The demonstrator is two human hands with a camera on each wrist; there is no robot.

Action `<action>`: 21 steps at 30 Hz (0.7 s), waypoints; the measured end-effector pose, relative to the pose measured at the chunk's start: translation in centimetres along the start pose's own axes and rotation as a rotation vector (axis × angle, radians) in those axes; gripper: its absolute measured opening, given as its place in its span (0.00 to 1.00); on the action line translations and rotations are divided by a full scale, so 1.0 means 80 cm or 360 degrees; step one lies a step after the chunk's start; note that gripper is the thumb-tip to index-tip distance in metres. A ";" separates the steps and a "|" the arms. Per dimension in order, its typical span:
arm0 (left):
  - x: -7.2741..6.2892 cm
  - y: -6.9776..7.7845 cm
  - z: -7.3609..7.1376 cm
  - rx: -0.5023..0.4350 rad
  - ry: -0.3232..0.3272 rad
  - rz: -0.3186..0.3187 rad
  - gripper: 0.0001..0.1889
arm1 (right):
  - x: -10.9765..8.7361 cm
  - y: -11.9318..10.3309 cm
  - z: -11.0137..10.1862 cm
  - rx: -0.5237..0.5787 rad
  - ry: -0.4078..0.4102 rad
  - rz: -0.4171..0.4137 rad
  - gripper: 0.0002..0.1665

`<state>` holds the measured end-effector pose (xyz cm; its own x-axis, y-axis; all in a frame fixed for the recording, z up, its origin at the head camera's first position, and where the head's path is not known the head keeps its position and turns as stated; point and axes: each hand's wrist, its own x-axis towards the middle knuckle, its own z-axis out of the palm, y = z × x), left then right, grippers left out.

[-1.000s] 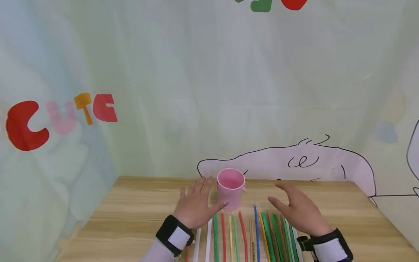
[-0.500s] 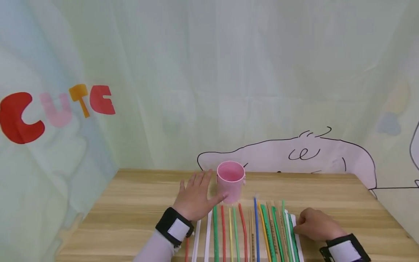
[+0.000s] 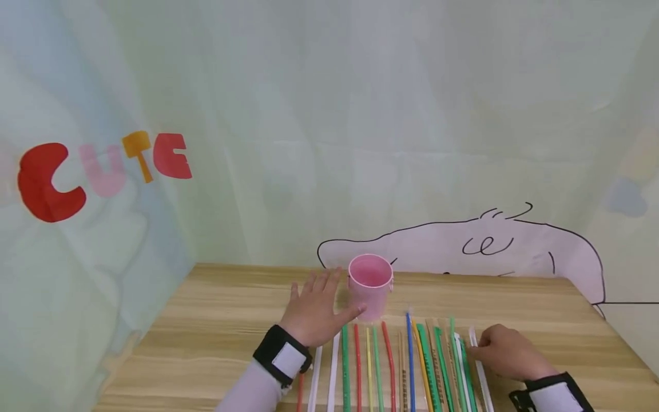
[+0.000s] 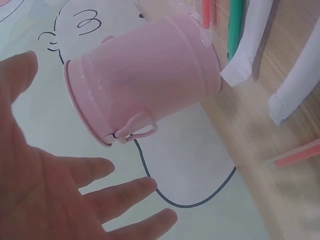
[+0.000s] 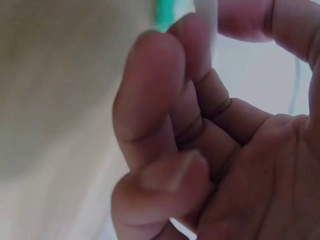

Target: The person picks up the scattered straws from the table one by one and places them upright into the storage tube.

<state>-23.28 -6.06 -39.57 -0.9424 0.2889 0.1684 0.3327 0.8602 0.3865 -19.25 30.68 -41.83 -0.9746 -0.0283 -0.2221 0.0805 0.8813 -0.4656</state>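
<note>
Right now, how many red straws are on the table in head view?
3. The leftmost red straw lies beside the left wristband; the middle red straw, left of the yellow straw; the rightmost red straw, left of the brown sticks. The left hand may hide more.

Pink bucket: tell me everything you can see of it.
The pink bucket looks shiny, metal or plastic, with a raised rim and a side loop. It stands upright on the wooden table beyond the straws; its open top shows only pink interior. The left hand is spread beside it, without visible contact.
</note>
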 end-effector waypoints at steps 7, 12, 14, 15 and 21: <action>-0.002 0.002 0.000 0.0017 -0.0017 -0.0009 0.47 | -0.024 -0.022 -0.070 0.0176 0.0219 -0.0055 0.12; 0.002 0.001 0.006 0.0036 -0.0032 -0.0020 0.48 | -0.036 -0.051 -0.100 0.0451 0.0581 -0.0257 0.17; 0.005 0.003 0.010 0.0034 -0.0049 -0.0009 0.49 | -0.041 -0.062 -0.103 0.0572 0.0758 -0.0343 0.16; 0.005 0.004 0.012 0.0029 -0.0059 -0.0001 0.49 | -0.042 -0.068 -0.103 0.0633 0.0840 -0.0380 0.15; 0.007 0.006 0.022 -0.0007 -0.0087 0.0064 0.49 | -0.041 -0.096 -0.094 0.0968 0.1178 -0.0528 0.08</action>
<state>-23.72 -4.76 -40.90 -0.9287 0.3458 0.1338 0.3703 0.8457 0.3842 -18.24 27.58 -31.09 -0.8350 0.2533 0.4885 -0.3266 0.4863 -0.8105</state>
